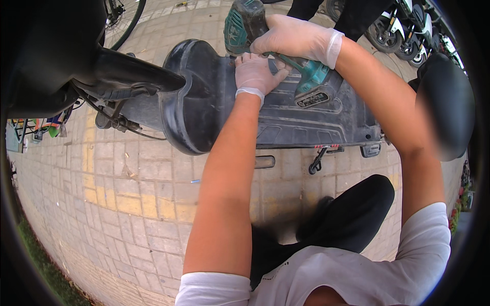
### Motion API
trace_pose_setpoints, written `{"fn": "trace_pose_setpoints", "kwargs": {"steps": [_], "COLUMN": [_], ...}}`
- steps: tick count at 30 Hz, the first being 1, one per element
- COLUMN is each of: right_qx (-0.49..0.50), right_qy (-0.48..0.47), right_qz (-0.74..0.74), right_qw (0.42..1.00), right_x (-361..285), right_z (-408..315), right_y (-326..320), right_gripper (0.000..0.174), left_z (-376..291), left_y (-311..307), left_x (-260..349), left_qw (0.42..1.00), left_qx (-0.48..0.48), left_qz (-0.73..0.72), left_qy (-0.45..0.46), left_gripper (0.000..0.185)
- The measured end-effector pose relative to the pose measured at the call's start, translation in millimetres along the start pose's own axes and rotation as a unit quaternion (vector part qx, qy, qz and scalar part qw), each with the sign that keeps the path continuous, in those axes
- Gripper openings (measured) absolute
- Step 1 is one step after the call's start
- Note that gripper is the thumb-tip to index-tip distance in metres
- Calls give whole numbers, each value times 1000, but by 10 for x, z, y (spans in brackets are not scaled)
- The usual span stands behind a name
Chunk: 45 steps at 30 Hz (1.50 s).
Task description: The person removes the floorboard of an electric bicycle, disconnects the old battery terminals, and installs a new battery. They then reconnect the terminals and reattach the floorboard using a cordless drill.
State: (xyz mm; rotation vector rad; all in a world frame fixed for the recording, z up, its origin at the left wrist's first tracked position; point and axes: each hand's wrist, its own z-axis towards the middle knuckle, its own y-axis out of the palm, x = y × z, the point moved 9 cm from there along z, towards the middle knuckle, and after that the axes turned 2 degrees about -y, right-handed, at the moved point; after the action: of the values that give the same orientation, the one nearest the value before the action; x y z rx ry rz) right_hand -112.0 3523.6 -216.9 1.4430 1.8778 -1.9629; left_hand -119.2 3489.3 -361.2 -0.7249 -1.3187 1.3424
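My right hand (294, 36), in a thin translucent glove, grips a teal and black cordless power tool (245, 30), its head at the far edge of the scooter's footboard. The tool's battery end (314, 98) hangs over the black ribbed footboard (302, 126). My left hand (256, 74), gloved the same way, rests on the footboard just below the tool's head, thumb spread; its fingertips are partly hidden beneath the tool. Whether they hold anything cannot be seen. Left of this hand rises the scooter's black plastic front shield (199, 95). The tool's tip is hidden.
A kickstand (316, 162) and a footpeg (370, 150) jut from the scooter's near side. The black seat (446, 107) is at the right. Another person's dark-clothed legs (344, 17) stand beyond, near parked scooters (386, 34). A bicycle wheel (124, 23) is upper left, over paving (145, 183).
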Motion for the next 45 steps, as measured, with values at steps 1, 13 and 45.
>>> {"fn": "trace_pose_setpoints", "kwargs": {"steps": [1,13,45], "right_qx": [-15,-26,-44], "right_qy": [-3,-10,-25], "right_qz": [19,-83,-79], "right_qw": [1000,996,996], "right_x": [-16,-254,-249], "right_z": [21,43,-1], "right_y": [7,-70,3], "right_gripper": [30,38,30], "left_z": [-4,-36,-209], "left_y": [-19,-120,-206], "left_x": [4,6,195], "left_qw": [1000,996,998], "left_qx": [8,87,36], "left_qz": [1,-27,-17], "left_qy": [1,20,54], "left_gripper": [61,77,69]}}
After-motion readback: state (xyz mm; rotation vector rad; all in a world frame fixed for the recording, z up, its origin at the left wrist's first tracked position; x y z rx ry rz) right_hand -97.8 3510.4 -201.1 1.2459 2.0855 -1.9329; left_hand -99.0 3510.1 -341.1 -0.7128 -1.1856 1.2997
